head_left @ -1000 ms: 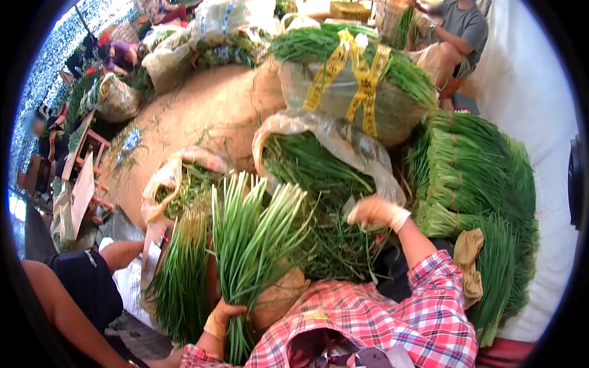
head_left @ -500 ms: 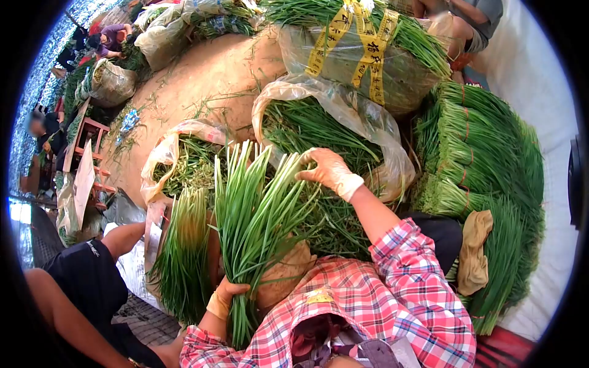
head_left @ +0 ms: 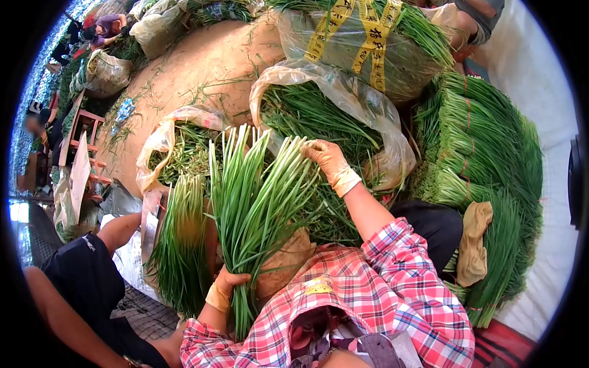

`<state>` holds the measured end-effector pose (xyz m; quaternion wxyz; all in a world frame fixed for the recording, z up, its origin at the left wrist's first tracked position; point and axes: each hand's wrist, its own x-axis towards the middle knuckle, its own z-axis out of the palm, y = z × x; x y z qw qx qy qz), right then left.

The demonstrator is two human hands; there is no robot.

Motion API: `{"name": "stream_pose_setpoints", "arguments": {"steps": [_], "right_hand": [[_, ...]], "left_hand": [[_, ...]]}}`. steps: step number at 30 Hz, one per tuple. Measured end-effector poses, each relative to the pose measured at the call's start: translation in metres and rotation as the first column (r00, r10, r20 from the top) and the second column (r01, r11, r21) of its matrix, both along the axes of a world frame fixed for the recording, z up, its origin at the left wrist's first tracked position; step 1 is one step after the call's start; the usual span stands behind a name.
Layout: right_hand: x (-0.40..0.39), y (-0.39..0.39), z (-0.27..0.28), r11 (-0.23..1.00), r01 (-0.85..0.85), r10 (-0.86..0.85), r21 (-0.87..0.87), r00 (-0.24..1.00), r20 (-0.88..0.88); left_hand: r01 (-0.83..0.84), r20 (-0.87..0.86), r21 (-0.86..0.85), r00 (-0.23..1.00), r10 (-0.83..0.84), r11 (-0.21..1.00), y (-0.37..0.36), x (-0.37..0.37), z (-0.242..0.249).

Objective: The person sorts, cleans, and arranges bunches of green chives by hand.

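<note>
My left hand point(head_left: 229, 287), gloved, is wrapped round the lower green leaves of a bunch of Chinese chives point(head_left: 251, 202). The bunch stands upright in front of me, its pale stalk ends fanned out at the top. At the right side of those ends is my right hand point(head_left: 331, 164), also gloved, with fingers pinched on the stalk tips; how many stalks they grip I cannot make out. Just left of the held bunch, another pile of chives point(head_left: 184, 245) hangs with its pale ends up.
Beyond my hands sit an open plastic bag point(head_left: 383, 116) of loose greens and a smaller bag point(head_left: 153, 162) of trimmings. Tied chive bundles point(head_left: 485, 147) are stacked at the right. A taped bag point(head_left: 343, 61) stands behind. Another person's leg point(head_left: 92, 270) is at the left.
My right hand's fingers have closed from a loose, parted curl onto the stalk ends. The top of the bunch has fanned slightly wider. My left hand keeps its hold.
</note>
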<state>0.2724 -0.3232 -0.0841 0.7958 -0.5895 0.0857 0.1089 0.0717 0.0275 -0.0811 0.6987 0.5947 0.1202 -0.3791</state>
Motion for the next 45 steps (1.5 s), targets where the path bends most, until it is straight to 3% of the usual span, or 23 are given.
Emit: {"name": "stream_pose_setpoints", "arguments": {"steps": [3,6,8,10,11,14,18,20,22,28,29,31,32,33,34,36,37,40,41,42,43,44,45], "right_hand": [[-0.006,0.005,-0.001,0.974,0.116,-0.112,-0.192,0.993,0.03],[-0.005,0.007,-0.011,0.951,0.148,-0.162,-0.272,0.986,-0.029],[-0.005,0.005,-0.024,0.962,0.176,-0.177,-0.209,0.984,0.013],[-0.006,0.001,-0.026,0.963,0.262,-0.258,0.064,0.964,-0.072],[-0.008,-0.003,-0.024,0.977,0.211,-0.21,0.003,0.971,-0.112],[-0.012,-0.014,-0.018,0.995,0.086,-0.075,0.04,0.97,-0.23],[-0.006,-0.015,-0.015,0.998,0.027,-0.042,-0.05,0.943,-0.33],[-0.001,-0.017,-0.023,0.999,0.008,-0.018,-0.035,0.957,-0.288],[0.003,-0.016,-0.013,0.99,-0.025,0.002,-0.14,0.987,-0.163],[0.016,-0.014,-0.01,0.98,-0.108,0.084,-0.167,0.986,-0.145],[0.019,-0.011,-0.014,0.96,-0.127,0.107,-0.251,0.99,-0.092],[0.021,-0.015,-0.02,0.862,-0.177,0.188,-0.475,0.982,-0.025],[0.018,-0.013,-0.007,0.863,-0.178,0.187,-0.473,0.982,-0.028],[0.01,-0.008,0.009,0.571,-0.115,0.227,-0.813,0.974,0.022],[0.003,-0.002,0.019,0.168,-0.002,0.283,-0.986,0.958,0.047],[-0.01,0.013,0.025,-0.147,0.126,0.357,-0.981,0.932,0.066],[-0.022,0.021,0.029,-0.19,0.242,0.454,-0.952,0.881,0.133],[-0.068,0.049,0.049,0.038,0.152,0.664,-0.988,0.735,0.139],[-0.082,0.049,0.057,0.464,-0.22,0.716,-0.858,0.664,0.217],[-0.095,0.048,0.069,0.697,-0.56,0.71,-0.448,0.625,0.325],[-0.108,0.05,0.075,0.682,-0.726,0.711,-0.089,0.63,0.312],[-0.115,0.052,0.081,0.565,-0.775,0.715,0.283,0.631,0.301],[-0.11,0.039,0.099,0.547,-0.779,0.738,0.308,0.622,0.262]], "left_hand": [[-0.006,0.0,-0.017,1.0,0.006,1.0,0.002,-0.001,-0.011],[0.022,0.087,0.002,0.996,-0.022,1.0,0.0,0.002,-0.014],[0.036,0.148,0.009,0.988,-0.037,0.999,-0.007,0.005,-0.01],[0.008,0.102,0.01,0.995,-0.009,1.0,-0.012,0.006,0.001],[0.008,0.098,0.009,0.995,-0.009,1.0,-0.014,0.007,0.004],[0.001,0.087,0.01,0.996,-0.002,1.0,-0.017,0.006,0.009],[-0.037,0.036,0.002,0.999,0.037,0.999,-0.016,0.004,0.006],[-0.032,0.034,-0.002,0.999,0.032,0.999,-0.015,0.003,0.004],[0.002,0.117,0.062,0.993,-0.009,0.998,-0.015,0.006,0.005],[-0.029,0.167,0.118,0.986,0.009,0.993,-0.017,0.005,0.007],[-0.029,0.165,0.119,0.986,0.009,0.992,-0.018,0.005,0.007],[-0.047,0.144,0.117,0.989,0.03,0.992,-0.019,0.004,0.009],[-0.046,0.141,0.119,0.99,0.029,0.992,-0.02,0.004,0.011],[-0.045,0.13,0.124,0.991,0.029,0.991,-0.02,0.005,0.013],[-0.043,0.118,0.129,0.993,0.028,0.991,-0.021,0.006,0.013],[-0.045,0.099,0.118,0.995,0.033,0.992,-0.021,0.006,0.012],[-0.052,0.084,0.108,0.995,0.043,0.993,-0.021,0.006,0.012],[-0.031,0.133,0.065,0.991,0.022,0.997,-0.022,0.008,0.011],[-0.032,0.131,0.066,0.991,0.024,0.997,-0.025,0.009,0.014],[-0.046,0.106,0.027,0.993,0.043,0.999,-0.028,0.01,0.02],[-0.058,0.082,-0.013,0.995,0.058,0.998,-0.031,0.013,0.024],[-0.054,0.082,-0.012,0.995,0.054,0.998,-0.033,0.015,0.026],[-0.033,0.101,-0.037,0.994,0.037,0.999,-0.035,0.016,0.027]]}}
